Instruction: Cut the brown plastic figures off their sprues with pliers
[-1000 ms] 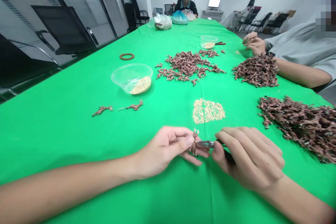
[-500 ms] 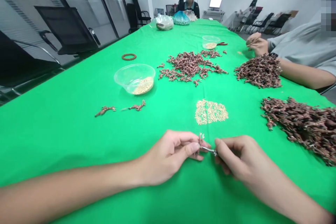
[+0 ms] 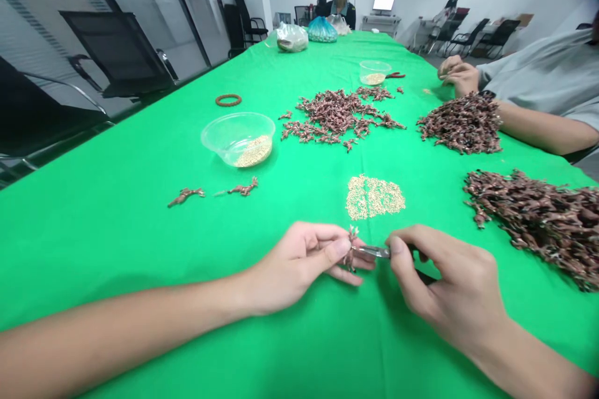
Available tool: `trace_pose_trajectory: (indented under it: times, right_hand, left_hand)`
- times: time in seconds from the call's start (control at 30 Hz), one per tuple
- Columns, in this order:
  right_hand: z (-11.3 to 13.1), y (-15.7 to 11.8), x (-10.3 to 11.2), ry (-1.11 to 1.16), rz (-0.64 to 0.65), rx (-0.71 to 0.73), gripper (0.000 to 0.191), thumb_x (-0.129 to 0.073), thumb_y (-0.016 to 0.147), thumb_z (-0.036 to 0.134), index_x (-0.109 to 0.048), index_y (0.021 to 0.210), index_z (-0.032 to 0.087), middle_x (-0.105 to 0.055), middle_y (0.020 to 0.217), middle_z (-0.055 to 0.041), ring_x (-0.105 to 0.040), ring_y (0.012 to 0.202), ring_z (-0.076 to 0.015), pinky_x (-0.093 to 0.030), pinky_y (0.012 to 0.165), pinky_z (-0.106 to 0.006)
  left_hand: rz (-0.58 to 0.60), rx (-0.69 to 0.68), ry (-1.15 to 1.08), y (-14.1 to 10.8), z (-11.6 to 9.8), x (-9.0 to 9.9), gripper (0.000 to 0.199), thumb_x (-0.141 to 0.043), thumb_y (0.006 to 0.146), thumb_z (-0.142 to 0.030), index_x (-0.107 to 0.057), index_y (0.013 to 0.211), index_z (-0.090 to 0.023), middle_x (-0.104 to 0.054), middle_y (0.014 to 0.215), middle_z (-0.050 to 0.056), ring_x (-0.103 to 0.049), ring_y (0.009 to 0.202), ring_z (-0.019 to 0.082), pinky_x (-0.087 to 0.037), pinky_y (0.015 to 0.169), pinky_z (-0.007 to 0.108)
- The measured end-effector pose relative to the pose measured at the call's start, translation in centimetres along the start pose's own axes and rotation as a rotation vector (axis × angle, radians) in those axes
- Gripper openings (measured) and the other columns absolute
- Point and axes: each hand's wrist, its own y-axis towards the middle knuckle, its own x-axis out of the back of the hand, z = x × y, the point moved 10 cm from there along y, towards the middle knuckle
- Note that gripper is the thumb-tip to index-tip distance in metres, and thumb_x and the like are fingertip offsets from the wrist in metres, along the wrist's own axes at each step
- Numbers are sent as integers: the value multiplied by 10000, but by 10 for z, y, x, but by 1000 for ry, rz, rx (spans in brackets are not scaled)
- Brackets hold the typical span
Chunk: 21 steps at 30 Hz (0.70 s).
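My left hand (image 3: 309, 268) pinches a small brown animal figurine (image 3: 350, 252) between thumb and fingers, its pale, branched end pointing up. My right hand (image 3: 444, 280) grips a pair of pliers (image 3: 375, 252), whose slim metal jaws reach the figurine; part of a dark handle shows below the palm. Whether the jaws hold a tiny piece I cannot tell. Just beyond the hands lies a flat patch of tiny golden pieces (image 3: 375, 197). Two more figurines, a left one (image 3: 186, 196) and a right one (image 3: 244, 187), lie on the green cloth to the left.
A clear plastic bowl (image 3: 238, 140) holds more golden pieces. Brown figurines form a middle heap (image 3: 334, 113), a far right heap (image 3: 461, 123) and a near right heap (image 3: 543, 218). A co-worker's hands (image 3: 458, 76) are at the right. A brown ring (image 3: 228, 100) lies left.
My right hand has turned and shifted slightly up and right, showing more of the pliers. The figurine in my left hand has moved a little up and left and is more visible.
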Motion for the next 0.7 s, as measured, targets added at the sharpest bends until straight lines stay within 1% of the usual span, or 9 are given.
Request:
trace_pose_trajectory:
  times: [0.07,0.17,0.43,0.6,0.7]
  right_hand:
    - [8,0,4,-41,-52,88,64,-601,875,133,-633,826,158,-643,695,-4,-566,593,-105,-423,586,-251]
    - [15,0,4,-62,-58,166,43,-627,849,104,-629,852,148,-660,724,-25,-590,629,-127,-438,607,-273]
    - [24,-3,6,-107,-92,260,65,-671,824,106,-641,882,112,-682,756,-59,-614,660,-157,-473,627,-302]
    - [29,-5,6,-183,-87,331,71,-686,815,128,-649,873,111,-680,725,-62,-609,642,-168,-493,631,-316]
    - [33,-7,5,-241,-98,389,105,-700,800,147,-656,887,109,-687,722,-67,-608,633,-177,-493,621,-325]
  left_hand:
    - [6,6,-15,1,1,0,242,-571,972,-255,-701,1039,-62,-740,1103,199,-697,1094,307,-612,859,395]
    - [26,9,-21,1,1,-1,251,-562,976,-262,-701,1016,-57,-746,1075,209,-718,1041,298,-620,825,389]
    - [72,11,-16,1,1,-5,253,-517,994,-253,-677,988,-57,-746,1061,216,-730,1000,270,-620,820,366]
    - [63,23,-21,1,4,-4,245,-535,984,-278,-671,934,-80,-756,1026,201,-735,983,270,-625,796,353]
    - [56,26,-17,0,4,-3,247,-537,983,-286,-669,934,-83,-758,1016,197,-734,984,272,-627,784,351]
